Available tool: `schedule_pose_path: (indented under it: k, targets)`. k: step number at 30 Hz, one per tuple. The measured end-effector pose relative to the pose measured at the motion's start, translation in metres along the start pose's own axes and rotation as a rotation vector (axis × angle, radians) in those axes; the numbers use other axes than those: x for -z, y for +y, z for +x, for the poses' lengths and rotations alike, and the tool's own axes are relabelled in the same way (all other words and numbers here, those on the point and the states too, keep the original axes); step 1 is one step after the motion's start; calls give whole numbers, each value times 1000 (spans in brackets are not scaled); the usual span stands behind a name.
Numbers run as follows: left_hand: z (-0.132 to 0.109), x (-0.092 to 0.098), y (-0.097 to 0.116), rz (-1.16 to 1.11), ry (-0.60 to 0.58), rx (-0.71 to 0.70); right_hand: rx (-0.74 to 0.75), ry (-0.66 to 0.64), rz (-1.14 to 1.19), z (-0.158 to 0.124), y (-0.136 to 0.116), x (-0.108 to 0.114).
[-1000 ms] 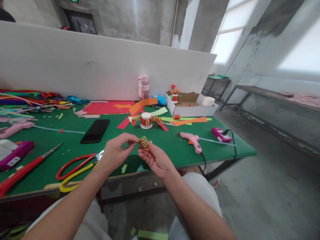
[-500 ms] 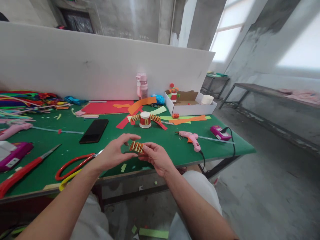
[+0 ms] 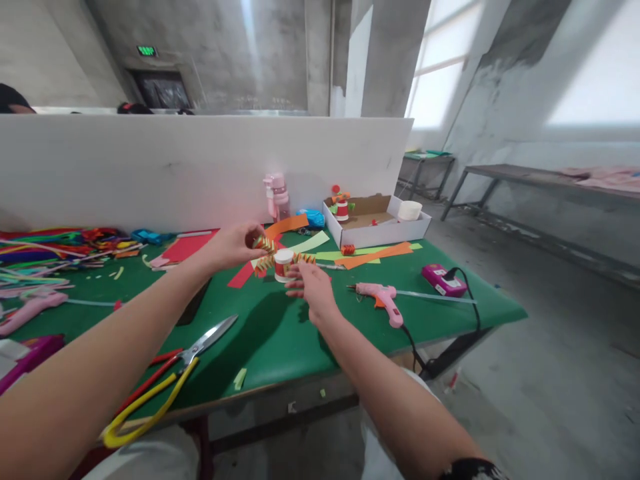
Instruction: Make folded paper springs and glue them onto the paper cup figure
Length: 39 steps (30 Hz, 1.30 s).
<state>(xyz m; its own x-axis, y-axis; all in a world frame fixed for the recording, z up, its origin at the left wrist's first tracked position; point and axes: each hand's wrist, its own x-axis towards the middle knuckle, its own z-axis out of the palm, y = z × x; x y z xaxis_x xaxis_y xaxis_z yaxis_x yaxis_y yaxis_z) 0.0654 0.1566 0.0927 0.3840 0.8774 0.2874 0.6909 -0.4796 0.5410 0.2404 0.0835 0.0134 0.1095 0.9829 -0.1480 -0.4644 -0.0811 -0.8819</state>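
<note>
My left hand (image 3: 239, 245) pinches a folded paper spring (image 3: 266, 244) in orange and pale yellow. It hovers just above and left of a small red-and-white paper cup (image 3: 283, 265), which stands upside down on the green table. Similar folded paper strips stick out at the cup's left and right sides. My right hand (image 3: 313, 285) reaches to the cup's lower right, its fingers stretched out. Whether those fingertips touch the cup, I cannot tell.
A pink glue gun (image 3: 377, 293) lies at right by a purple power box (image 3: 444, 280). Large scissors (image 3: 190, 353) lie front left. Behind are a pink bottle (image 3: 277, 199), a white cardboard box (image 3: 383, 235), orange paper strips (image 3: 375, 255) and pipe cleaners (image 3: 60, 250). A white partition (image 3: 200, 167) borders the back.
Both hands have moved forward from the table's front edge to the cup. The paper spring has gone with my left hand; my right hand has let go of it. The view has tilted up.
</note>
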Motion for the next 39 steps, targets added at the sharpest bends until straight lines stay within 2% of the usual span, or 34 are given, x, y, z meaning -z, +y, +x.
schedule_pose_path:
  k: [3,7,10,17,23,28,31,33,36,39]
  targets:
    - [44,-10,-6,152,-134,-75,154,135,-27,35,-19,7]
    - [70,-31,-14,263,-197,-77,260,219,-56,55,-32,27]
    - [74,-37,-19,302,-246,-91,264,245,-41,53,-31,34]
    - [69,-38,-24,345,-298,-73,210,175,-12,44,-22,28]
    - [67,-46,-26,419,-294,-60,209,156,9,43,-21,30]
    - [65,-41,-28,296,-315,-66,188,161,6,44,-23,30]
    - [58,-25,-27,182,-255,-59,191,157,2,44,-22,32]
    - [45,-10,-24,128,-162,-58,203,155,-29,44,-20,33]
    - [10,7,-17,84,85,-31,323,145,-179,41,-18,35]
    - [-34,1,-11,41,410,81,539,63,-439,44,-26,34]
